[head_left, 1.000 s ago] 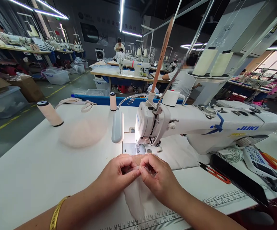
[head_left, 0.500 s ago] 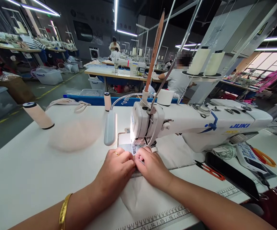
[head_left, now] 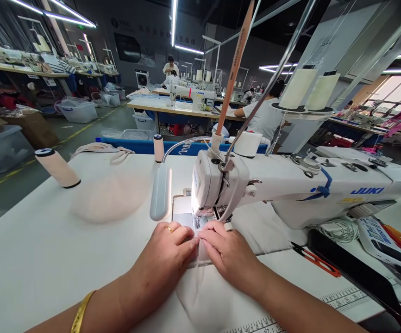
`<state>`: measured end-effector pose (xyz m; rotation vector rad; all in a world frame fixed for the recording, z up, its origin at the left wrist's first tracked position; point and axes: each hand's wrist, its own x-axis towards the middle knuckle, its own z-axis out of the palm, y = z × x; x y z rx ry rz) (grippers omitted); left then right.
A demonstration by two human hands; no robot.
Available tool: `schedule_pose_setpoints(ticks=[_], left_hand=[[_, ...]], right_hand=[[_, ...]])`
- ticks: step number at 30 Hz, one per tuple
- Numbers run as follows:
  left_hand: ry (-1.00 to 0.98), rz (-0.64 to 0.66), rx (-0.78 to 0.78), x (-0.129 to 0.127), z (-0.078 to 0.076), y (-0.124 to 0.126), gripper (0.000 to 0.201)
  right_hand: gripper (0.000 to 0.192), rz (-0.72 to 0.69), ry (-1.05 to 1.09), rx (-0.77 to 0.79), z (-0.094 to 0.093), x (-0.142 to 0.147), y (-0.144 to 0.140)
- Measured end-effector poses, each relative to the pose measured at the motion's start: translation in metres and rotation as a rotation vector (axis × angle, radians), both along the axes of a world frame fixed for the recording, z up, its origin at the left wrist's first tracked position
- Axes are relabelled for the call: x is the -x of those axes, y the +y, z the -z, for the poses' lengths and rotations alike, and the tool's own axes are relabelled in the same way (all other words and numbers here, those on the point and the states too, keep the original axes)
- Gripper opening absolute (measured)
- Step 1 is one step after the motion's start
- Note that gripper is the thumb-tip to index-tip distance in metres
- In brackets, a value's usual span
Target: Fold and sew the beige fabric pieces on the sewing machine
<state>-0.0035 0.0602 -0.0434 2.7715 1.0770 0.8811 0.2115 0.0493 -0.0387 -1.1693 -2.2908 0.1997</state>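
Left hand (head_left: 164, 256), right hand (head_left: 233, 256) — fingertips (head_left: 191, 245) tight on sheer fabric (head_left: 203, 296) — broad tabletop (head_left: 54, 249) leftward

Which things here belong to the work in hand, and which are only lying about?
Likely in use: pale fabric, left hand and right hand on it, sewing machine, lit lamp.

Likely just lying about: black phone, orange snips, coiled cable.
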Motion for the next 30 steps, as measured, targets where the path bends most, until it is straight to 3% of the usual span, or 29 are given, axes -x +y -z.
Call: schedule_pose_setpoints(ticks=[21,24,27,30], left_hand=[[0.078,-0.047,-0.009,-0.004,0.006,0.003,0.028],[0.095,-0.031,0.075,0.001,-0.009,-0.001,0.026],[0.152,0.064,0.239,0.009,-0.023,-0.005,0.042],[0.245,0.167,0.245,0.016,-0.016,-0.002,0.053]], right_hand=[[0.029,0.128,-0.127,-0.073,0.01,-0.002,0.007],[0.03,0.109,-0.179,-0.127,0.004,-0.004,0.002],[0.024,0.056,-0.222,-0.216,-0.006,-0.011,-0.005],[0.046,-0.135,-0.23,-0.217,-0.002,-0.018,-0.006]])
